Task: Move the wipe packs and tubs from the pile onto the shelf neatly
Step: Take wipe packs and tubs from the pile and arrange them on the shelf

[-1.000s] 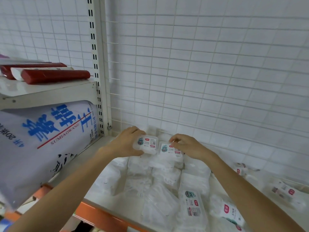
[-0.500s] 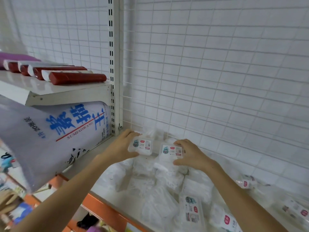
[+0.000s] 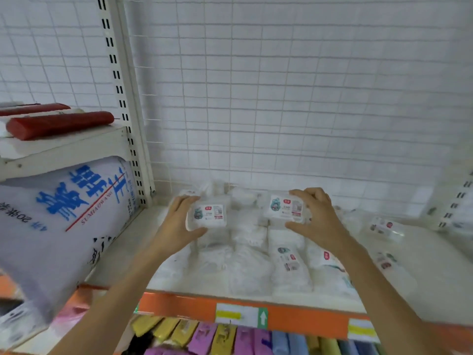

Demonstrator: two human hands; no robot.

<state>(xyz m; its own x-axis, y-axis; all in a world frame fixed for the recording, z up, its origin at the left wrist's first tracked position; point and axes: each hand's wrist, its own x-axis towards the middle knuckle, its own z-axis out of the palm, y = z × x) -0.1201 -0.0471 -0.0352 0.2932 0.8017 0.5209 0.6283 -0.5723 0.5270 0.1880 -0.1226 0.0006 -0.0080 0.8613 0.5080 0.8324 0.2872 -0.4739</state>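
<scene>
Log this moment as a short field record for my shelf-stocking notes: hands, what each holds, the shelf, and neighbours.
left hand: left hand grips a small wipe tub, label facing the camera
right hand: right hand grips a second wipe tub, label facing the camera
tub position: both held above the pile
pile: white wipe packs heaped on the shelf
left neighbour: large white bag with blue print
upper left: red rolls
</scene>
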